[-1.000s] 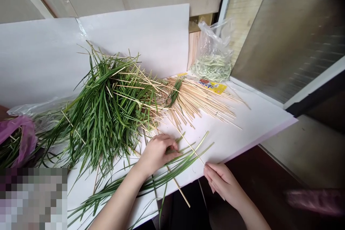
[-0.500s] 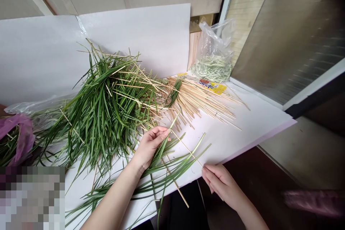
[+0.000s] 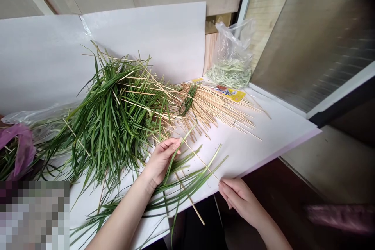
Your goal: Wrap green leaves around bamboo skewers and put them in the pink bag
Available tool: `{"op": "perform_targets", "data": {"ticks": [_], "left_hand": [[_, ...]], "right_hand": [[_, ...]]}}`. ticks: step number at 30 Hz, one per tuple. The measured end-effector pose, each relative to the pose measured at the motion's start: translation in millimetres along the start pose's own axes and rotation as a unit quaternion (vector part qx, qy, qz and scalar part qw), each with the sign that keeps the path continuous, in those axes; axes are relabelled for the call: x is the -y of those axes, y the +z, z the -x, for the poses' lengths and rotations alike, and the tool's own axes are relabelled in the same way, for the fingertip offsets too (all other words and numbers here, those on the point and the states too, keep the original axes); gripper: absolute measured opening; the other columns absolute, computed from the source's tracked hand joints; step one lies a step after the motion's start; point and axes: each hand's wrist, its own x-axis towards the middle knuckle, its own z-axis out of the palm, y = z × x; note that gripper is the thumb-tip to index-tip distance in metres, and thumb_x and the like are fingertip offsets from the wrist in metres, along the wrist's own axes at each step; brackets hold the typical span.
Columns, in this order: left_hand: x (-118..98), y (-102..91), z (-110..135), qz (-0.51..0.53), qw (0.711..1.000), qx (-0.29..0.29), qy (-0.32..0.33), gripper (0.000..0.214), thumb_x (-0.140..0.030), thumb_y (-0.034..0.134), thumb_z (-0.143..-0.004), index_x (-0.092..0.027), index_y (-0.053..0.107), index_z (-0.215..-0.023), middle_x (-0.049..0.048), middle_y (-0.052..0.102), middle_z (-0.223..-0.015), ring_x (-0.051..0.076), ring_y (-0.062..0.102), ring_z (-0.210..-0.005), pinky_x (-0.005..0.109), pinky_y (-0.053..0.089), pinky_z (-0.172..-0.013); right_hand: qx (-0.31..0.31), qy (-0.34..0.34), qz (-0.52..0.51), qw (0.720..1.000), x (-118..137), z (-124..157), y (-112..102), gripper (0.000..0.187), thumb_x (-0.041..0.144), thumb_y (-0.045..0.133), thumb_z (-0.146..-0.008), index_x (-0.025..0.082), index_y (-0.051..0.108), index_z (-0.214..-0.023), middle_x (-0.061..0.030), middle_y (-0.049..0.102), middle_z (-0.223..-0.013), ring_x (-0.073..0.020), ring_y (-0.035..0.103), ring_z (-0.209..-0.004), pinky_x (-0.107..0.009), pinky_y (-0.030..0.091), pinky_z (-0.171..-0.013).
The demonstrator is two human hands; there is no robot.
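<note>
My left hand (image 3: pixel 160 159) pinches a long green leaf (image 3: pixel 179 146) and holds its end lifted off the white sheet (image 3: pixel 263 133). My right hand (image 3: pixel 238 199) rests at the sheet's front edge with closed fingers on the near end of a thin wooden skewer (image 3: pixel 202 160), which runs up and left toward my left hand. A few more green leaves (image 3: pixel 187 181) lie flat between my hands, along with another skewer (image 3: pixel 189 199) that sticks out over the edge.
A big heap of green leaves (image 3: pixel 114 117) mixed with skewers lies at the left. A fan of bare skewers (image 3: pixel 216 109) lies behind. A clear plastic bag (image 3: pixel 231 62) stands at the back right, a pink bag (image 3: pixel 17 144) at the far left.
My left hand went from pressing flat on the leaves to pinching one leaf and lifting its end. My right hand has stayed on the skewer's end.
</note>
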Motion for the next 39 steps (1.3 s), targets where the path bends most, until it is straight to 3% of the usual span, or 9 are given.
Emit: {"op": "perform_targets", "data": {"ticks": [6,9,12,16,22,28,39], "left_hand": [[0.7,0.4,1.3,-0.021,0.999,0.017,0.028,0.033,-0.039,0.087,-0.07,-0.016,0.071,-0.086,-0.003,0.056,-0.068,0.007,0.047,-0.061,0.017,0.039,-0.058],[-0.9,2.6,2.9,-0.107,0.989,0.028,0.095,0.033,-0.038,0.085,-0.074,-0.016,0.069,-0.093,-0.0014,0.06,-0.078,0.007,0.051,-0.067,0.017,0.041,-0.061],[-1.6,3.5,4.0,-0.188,0.966,0.007,0.175,0.034,-0.036,0.085,-0.074,-0.017,0.067,-0.095,-0.0033,0.058,-0.074,0.008,0.05,-0.064,0.018,0.041,-0.058],[-0.9,3.7,5.0,-0.226,0.951,-0.015,0.212,0.034,-0.039,0.081,-0.078,-0.018,0.063,-0.099,-0.0045,0.059,-0.066,0.009,0.053,-0.055,0.02,0.044,-0.053],[-3.4,6.4,5.7,-0.134,0.981,0.017,0.142,0.035,-0.044,0.079,-0.079,-0.015,0.068,-0.095,0.001,0.069,-0.072,0.008,0.055,-0.053,0.019,0.043,-0.049],[-4.9,3.9,3.1,-0.011,0.999,0.026,0.037,0.031,-0.034,0.088,-0.07,-0.013,0.075,-0.088,0.0007,0.067,-0.07,0.006,0.056,-0.053,0.017,0.046,-0.052],[-2.3,3.6,2.5,0.031,0.999,0.031,0.003,0.027,-0.027,0.092,-0.064,-0.011,0.076,-0.078,0.0018,0.068,-0.07,0.006,0.058,-0.057,0.015,0.048,-0.054]], "right_hand": [[-0.004,-0.005,0.001,1.0,-2.3,-0.7,-0.1,0.057,0.06,0.04,-0.107,0.022,0.037,-0.063,0.0045,0.037,-0.055,-0.0147,0.039,-0.049,-0.027,0.028,-0.05],[-0.003,-0.003,0.0,1.0,-2.2,-0.1,-0.1,0.057,0.058,0.041,-0.107,0.022,0.037,-0.063,0.0047,0.037,-0.055,-0.0145,0.038,-0.048,-0.027,0.028,-0.049],[-0.003,-0.005,0.001,1.0,-1.1,0.1,0.0,0.057,0.058,0.04,-0.107,0.023,0.037,-0.063,0.005,0.037,-0.053,-0.0145,0.038,-0.047,-0.027,0.028,-0.049],[-0.006,-0.007,0.006,1.0,-0.5,-0.5,0.4,0.058,0.061,0.039,-0.107,0.023,0.037,-0.063,0.0051,0.037,-0.052,-0.0145,0.038,-0.047,-0.027,0.028,-0.05],[-0.007,-0.007,0.008,1.0,-1.4,-0.7,0.2,0.059,0.063,0.039,-0.106,0.023,0.037,-0.063,0.005,0.037,-0.051,-0.0145,0.038,-0.046,-0.027,0.029,-0.049],[-0.008,-0.004,0.006,1.0,-1.9,-0.3,0.6,0.058,0.06,0.04,-0.106,0.023,0.037,-0.063,0.005,0.037,-0.052,-0.0145,0.038,-0.046,-0.027,0.028,-0.049],[-0.007,-0.006,0.005,1.0,1.1,-0.4,0.5,0.056,0.055,0.042,-0.107,0.023,0.036,-0.062,0.0054,0.036,-0.05,-0.0144,0.036,-0.046,-0.027,0.028,-0.049]]}}
